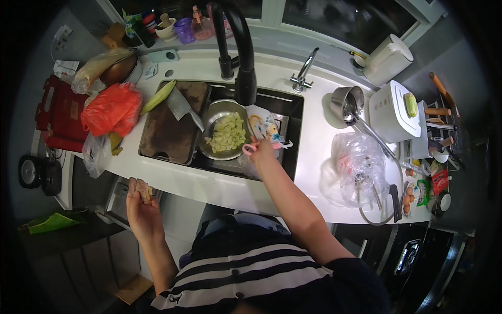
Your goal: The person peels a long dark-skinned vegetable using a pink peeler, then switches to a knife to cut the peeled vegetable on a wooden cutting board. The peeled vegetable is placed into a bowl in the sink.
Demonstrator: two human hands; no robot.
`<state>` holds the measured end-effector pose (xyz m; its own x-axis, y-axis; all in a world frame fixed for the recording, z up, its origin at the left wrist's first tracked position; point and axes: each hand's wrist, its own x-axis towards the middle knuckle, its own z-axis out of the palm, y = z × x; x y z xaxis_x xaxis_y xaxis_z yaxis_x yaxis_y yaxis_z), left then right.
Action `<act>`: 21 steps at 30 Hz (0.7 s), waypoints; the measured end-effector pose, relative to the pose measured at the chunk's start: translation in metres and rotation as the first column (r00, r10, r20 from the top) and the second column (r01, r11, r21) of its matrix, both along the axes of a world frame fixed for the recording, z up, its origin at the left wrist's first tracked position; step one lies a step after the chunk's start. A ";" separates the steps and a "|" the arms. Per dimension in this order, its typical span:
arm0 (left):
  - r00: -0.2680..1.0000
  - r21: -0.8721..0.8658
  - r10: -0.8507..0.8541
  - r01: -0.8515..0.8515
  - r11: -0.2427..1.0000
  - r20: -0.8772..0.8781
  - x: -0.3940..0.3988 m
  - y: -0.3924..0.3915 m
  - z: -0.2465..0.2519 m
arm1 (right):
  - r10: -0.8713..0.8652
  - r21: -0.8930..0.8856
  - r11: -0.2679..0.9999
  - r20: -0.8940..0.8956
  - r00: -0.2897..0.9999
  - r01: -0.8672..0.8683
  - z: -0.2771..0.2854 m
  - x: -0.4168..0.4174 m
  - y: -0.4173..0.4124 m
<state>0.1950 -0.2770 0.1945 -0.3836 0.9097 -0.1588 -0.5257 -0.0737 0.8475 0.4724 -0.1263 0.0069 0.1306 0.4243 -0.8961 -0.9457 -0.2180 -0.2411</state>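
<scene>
My left hand (143,214) is raised in front of the counter's edge at the left, gripping a ragged pinkish-brown piece of food (139,190), possibly meat. Over the sink, my right hand (263,151) holds a pink-handled tool (248,149) with a ring at one end; a white part sticks out on the other side, and my fingers cover its middle. Just left of that hand, a steel bowl (204,151) in the sink contains chopped pale green vegetable (228,131). A patterned white item (263,121) lies beyond my fingers.
A dark chopping board (168,137) covers the sink's left part, bearing a cleaver (180,104) and a long green vegetable (159,97). The black faucet (246,78) arches overhead. Red plastic bags (113,108) sit left; a clear bag (359,168) and steel pot (339,100) stand right.
</scene>
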 end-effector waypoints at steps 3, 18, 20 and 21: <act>1.000 -0.026 0.029 -0.029 0.999 -0.004 -0.009 -0.004 0.001 | -0.126 -0.048 0.991 -0.058 0.990 0.124 -0.062 0.002 0.029; 0.987 -0.196 0.152 -0.161 0.967 -0.059 -0.002 0.004 0.013 | -0.214 -0.148 0.964 0.052 0.975 0.219 -0.218 0.048 0.083; 0.980 -0.231 0.177 -0.193 0.954 -0.087 0.002 0.005 0.013 | -0.161 -0.160 0.973 0.062 0.985 0.169 -0.222 0.048 0.080; 0.975 -0.255 0.197 -0.218 0.942 -0.104 0.003 0.002 0.011 | -0.110 -0.168 0.978 0.070 0.991 0.121 -0.221 0.043 0.073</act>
<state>0.1979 -0.2749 0.2059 -0.5800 0.7381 -0.3447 -0.4556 0.0568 0.8883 0.5157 -0.0529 -0.2136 0.2253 0.2441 -0.9432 -0.9519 -0.1510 -0.2665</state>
